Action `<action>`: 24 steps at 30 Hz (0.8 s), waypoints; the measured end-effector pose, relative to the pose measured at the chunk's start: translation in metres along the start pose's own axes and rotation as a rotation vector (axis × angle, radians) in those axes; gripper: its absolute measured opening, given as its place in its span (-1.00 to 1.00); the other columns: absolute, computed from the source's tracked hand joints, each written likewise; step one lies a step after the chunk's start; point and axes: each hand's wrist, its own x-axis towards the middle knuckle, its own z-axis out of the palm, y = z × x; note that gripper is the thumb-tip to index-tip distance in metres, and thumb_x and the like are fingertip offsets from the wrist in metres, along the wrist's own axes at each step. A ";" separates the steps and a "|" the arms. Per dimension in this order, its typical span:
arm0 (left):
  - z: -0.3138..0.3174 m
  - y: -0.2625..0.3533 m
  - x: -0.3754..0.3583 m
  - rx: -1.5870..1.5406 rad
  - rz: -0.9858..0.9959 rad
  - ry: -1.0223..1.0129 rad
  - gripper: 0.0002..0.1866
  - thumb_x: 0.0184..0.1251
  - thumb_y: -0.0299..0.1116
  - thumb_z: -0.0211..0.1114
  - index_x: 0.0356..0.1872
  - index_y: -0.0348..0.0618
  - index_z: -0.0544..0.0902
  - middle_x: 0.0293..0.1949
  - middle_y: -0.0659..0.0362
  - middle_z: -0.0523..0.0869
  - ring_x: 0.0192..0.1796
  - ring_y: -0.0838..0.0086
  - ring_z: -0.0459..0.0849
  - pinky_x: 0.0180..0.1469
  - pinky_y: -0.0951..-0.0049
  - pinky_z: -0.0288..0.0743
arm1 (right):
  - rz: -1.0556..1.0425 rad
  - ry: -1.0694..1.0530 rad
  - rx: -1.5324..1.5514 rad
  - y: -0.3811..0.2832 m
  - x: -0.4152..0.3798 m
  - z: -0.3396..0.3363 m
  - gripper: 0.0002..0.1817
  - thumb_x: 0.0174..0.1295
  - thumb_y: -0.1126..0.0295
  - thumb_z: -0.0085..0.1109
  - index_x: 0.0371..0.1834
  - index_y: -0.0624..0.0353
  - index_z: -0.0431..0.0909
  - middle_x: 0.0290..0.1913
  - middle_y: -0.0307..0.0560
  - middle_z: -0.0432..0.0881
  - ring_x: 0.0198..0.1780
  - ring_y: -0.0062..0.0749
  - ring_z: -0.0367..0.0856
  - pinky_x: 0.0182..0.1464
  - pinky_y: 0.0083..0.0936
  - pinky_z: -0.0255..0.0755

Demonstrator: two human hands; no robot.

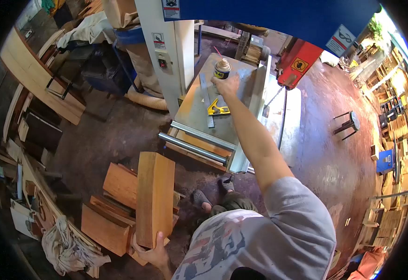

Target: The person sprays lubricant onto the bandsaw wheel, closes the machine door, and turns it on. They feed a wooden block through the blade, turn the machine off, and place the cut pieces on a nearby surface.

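Observation:
My left hand (153,255) grips the lower end of a long, thick wooden block (155,200), thumb on the near face and fingers at its left edge. The block stands tilted up above a pile of cut wood pieces (106,228). Stretched far forward, my right hand (226,86) is closed at the lower part of a spray can (222,68) on the metal saw table (190,109). Some of its fingers are hidden. A combination square (219,109) with a yellow head and a steel rule lies just nearer to me on that table.
A bandsaw with a blue housing (269,14) and red blade guard (298,63) stands ahead, its blade (283,112) right of my forearm. Metal rails (194,148) edge the table. A black stool (348,125) stands right; boards (40,79) and cloth (66,247) lie left.

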 end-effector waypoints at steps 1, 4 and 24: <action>-0.001 -0.003 0.002 0.011 0.053 -0.006 -0.22 0.04 -0.49 0.62 0.35 -0.38 0.48 0.22 -0.15 0.62 0.30 0.09 0.57 0.37 0.14 0.41 | -0.033 -0.057 0.064 -0.005 -0.006 -0.013 0.02 -0.11 0.26 0.61 0.48 0.21 0.28 0.32 0.33 0.52 0.40 0.17 0.46 0.45 -0.07 0.34; -0.007 -0.003 0.007 0.005 0.122 -0.073 -0.19 0.04 -0.49 0.61 0.38 -0.37 0.44 0.24 -0.15 0.61 0.31 0.09 0.56 0.38 0.13 0.39 | -0.247 -0.174 0.247 0.006 -0.066 -0.069 0.02 0.04 0.27 0.57 0.54 0.31 0.17 0.39 0.31 0.43 0.44 0.06 0.42 0.47 -0.15 0.32; 0.123 0.093 -0.126 -0.367 0.914 -0.547 -0.15 -0.02 -0.40 0.73 0.33 -0.17 0.44 0.27 -0.13 0.66 0.27 0.01 0.70 0.39 -0.05 0.52 | 0.232 -0.642 0.966 0.119 -0.212 -0.391 0.12 0.34 -0.43 0.11 0.71 0.10 -0.07 0.49 0.00 0.28 0.45 -0.03 0.41 0.40 -0.08 0.42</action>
